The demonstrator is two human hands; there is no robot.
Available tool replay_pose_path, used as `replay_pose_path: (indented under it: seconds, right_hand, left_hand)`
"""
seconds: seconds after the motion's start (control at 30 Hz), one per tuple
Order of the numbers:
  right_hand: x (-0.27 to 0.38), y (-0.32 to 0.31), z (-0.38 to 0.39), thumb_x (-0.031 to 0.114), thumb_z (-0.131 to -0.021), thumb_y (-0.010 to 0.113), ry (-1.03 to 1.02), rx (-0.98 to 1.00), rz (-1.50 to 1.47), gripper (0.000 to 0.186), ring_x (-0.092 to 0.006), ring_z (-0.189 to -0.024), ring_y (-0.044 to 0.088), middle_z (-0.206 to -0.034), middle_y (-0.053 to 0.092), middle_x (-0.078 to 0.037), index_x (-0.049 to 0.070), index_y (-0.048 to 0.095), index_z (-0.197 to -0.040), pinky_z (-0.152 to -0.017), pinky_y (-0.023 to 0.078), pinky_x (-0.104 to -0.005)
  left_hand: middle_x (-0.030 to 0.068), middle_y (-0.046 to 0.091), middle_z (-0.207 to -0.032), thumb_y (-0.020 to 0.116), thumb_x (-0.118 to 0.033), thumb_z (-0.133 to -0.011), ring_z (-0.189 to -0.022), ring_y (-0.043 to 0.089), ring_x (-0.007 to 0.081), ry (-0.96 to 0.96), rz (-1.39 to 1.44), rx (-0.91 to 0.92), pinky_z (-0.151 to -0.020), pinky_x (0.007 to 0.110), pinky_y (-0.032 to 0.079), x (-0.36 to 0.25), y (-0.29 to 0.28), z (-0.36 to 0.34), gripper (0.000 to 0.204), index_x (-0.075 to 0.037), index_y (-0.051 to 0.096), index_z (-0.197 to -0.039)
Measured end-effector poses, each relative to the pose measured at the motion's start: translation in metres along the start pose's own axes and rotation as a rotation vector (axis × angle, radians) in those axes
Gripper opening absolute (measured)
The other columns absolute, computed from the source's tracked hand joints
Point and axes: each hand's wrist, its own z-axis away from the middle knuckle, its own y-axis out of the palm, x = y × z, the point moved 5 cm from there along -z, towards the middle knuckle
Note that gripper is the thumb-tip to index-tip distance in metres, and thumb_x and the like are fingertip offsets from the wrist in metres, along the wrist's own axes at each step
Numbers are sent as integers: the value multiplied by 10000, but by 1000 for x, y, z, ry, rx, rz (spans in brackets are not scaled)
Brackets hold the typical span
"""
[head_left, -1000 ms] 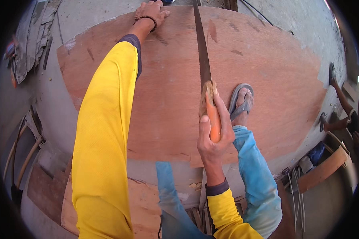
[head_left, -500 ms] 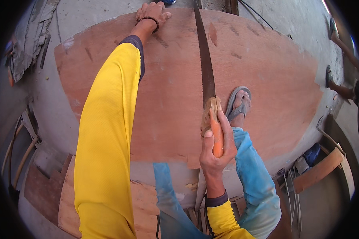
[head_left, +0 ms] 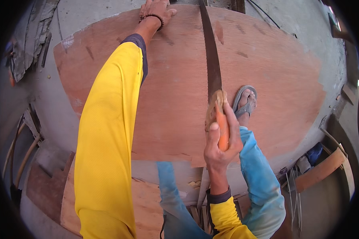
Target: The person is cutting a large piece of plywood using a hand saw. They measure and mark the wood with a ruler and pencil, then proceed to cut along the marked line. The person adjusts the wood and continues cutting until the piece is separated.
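Note:
A wide sheet of reddish-brown plywood (head_left: 167, 87) lies below me. My right hand (head_left: 223, 149) is wrapped round the orange and bare-wood handle of a handsaw (head_left: 213, 55). The saw's long dark blade points away from me, toothed edge to the left, and crosses the sheet's far edge. Whether its teeth touch the wood I cannot tell. At that far edge, left of the blade, my left hand (head_left: 155, 11) grips the board with bent fingers and the thumb out to the side; the upper frame border cuts off part of the hand.
My sandalled foot (head_left: 245, 99) stands on the sheet, just right of the saw handle. Lighter plywood pieces (head_left: 145, 203) lie near me. A curved wood strip (head_left: 321, 169) and thin wires (head_left: 294, 195) are at the right. Broken grey sheeting (head_left: 28, 44) lies far left.
My right hand and the saw have shifted slightly right and away from me in the picture. My left hand stays at the board's far edge. The person's legs at far right have mostly left view.

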Motion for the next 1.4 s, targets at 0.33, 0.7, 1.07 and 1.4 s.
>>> replay_pose_path:
  seconds: [0.33,0.7,1.07,1.4]
  right_hand:
    - [-11,13,-15,92,-907,584,-47,-59,22,418,-270,-1142,628,-1250,633,-199,-50,556,-1300,-972,483,-350]
    - [-26,52,-92,213,-959,578,-117,-19,-49,409,-204,-1031,641,-1118,680,-165,-28,576,-1289,-902,496,-308]
    - [-40,49,-114,215,-955,580,-119,-24,-87,401,-243,-1107,629,-1216,651,-165,4,586,-1296,-984,474,-334]
    - [-31,18,-13,132,-925,585,-76,-54,5,427,-283,-1152,623,-1245,629,-215,-83,548,-1292,-998,476,-348]
  left_hand:
    - [172,638,-1115,627,-431,-857,-1097,563,363,32,107,-25,-958,481,436,-10,-10,-2,385,-104,619,-1060]
    - [162,644,-1131,601,-452,-873,-1109,579,359,29,112,6,-962,478,447,-3,-13,-3,398,-118,620,-1089]
    - [175,650,-1103,598,-445,-870,-1079,580,370,42,89,-22,-963,490,436,-6,-11,-12,404,-111,606,-1097]
    - [204,640,-1145,592,-452,-869,-1107,580,370,34,6,46,-959,501,447,-21,-9,-14,439,-80,617,-1100]
